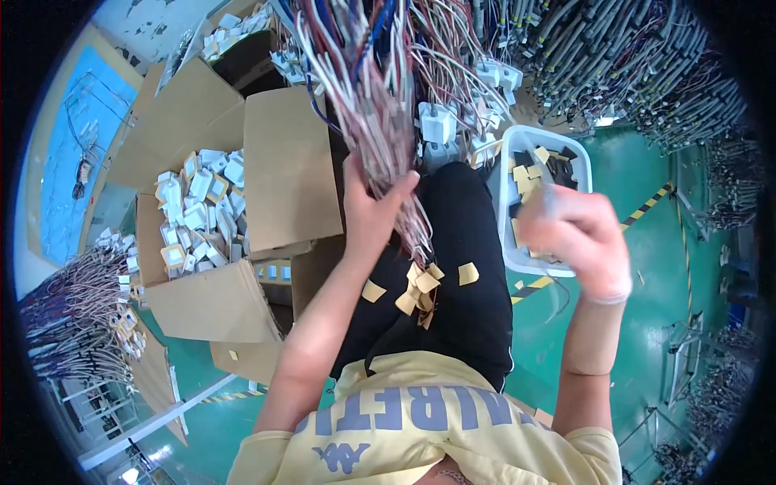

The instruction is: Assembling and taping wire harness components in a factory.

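Note:
My left hand (373,202) is wrapped round a thick bundle of thin wires (388,137), mostly white and reddish with some blue, above my lap. Its lower ends hang between my thighs. Several small tan tabs (424,283) lie on my black trousers just below those ends. My right hand (575,238) is raised over the near part of a white plastic bin (508,174), its fingers curled and smeared by motion. A thin grey cable (559,301) trails below this hand, and a faint strand runs above it. Tan and black pieces (529,171) lie in the bin.
On the left, an open cardboard box (293,170) holds many white plastic housings (202,206). More white housings (437,123) hang among wires beyond my knees. Grey cable bundles (614,61) fill the far right. Another cable bundle (77,311) lies at the left. Striped tape (647,206) marks the green floor.

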### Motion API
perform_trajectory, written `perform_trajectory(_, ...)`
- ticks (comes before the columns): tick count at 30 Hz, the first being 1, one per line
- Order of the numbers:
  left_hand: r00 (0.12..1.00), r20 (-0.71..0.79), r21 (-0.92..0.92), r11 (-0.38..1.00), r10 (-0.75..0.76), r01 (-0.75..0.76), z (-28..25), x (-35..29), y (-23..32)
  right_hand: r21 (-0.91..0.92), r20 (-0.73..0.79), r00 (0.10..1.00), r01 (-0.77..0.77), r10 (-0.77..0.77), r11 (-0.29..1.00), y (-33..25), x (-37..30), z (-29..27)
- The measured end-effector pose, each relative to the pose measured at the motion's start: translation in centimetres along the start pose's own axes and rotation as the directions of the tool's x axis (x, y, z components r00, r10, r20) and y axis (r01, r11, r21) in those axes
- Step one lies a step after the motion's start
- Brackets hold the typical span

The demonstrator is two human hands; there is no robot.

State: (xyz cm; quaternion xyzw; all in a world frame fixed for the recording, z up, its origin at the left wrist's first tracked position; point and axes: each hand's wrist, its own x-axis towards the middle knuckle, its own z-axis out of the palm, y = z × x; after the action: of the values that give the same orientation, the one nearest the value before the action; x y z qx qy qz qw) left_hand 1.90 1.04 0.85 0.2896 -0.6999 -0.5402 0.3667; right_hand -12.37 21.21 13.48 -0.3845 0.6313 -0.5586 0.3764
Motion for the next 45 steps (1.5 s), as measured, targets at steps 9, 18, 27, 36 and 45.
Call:
perform_trajectory(9,0.717,0.627,-0.224,0.810,-0.306,0.542,-1.0,-12.5,5.9,-0.042,-0.156,0.977,0.141,-0.146,0.989,3.3,2.6,5.9)
perform_trajectory(18,0.657,0.536,-0.073,0.746,-0.531,0.662,-7.9,-12.7,5.4,0.272,-0.584,0.807,0.098,0.084,0.957,7.8,2.4,4.9)
perform_trajectory(27,0.608,0.583,-0.118,0.683,-0.540,0.720,-5.6,-10.8,5.3,0.238,-0.044,0.970,-0.221,0.238,0.946,7.8,-1.7,12.7)
perform_trajectory(36,0.583,0.582,-0.167,0.618,-0.567,0.768,-7.0,-10.6,4.7,0.269,-0.115,0.947,-0.260,0.299,0.927,8.0,-0.2,12.8)
perform_trajectory(45,0.814,0.545,0.003,0.971,-0.201,0.238,-8.8,-7.9,5.8,-0.207,0.031,0.990,0.144,-0.141,0.968,9.7,-0.2,10.7)
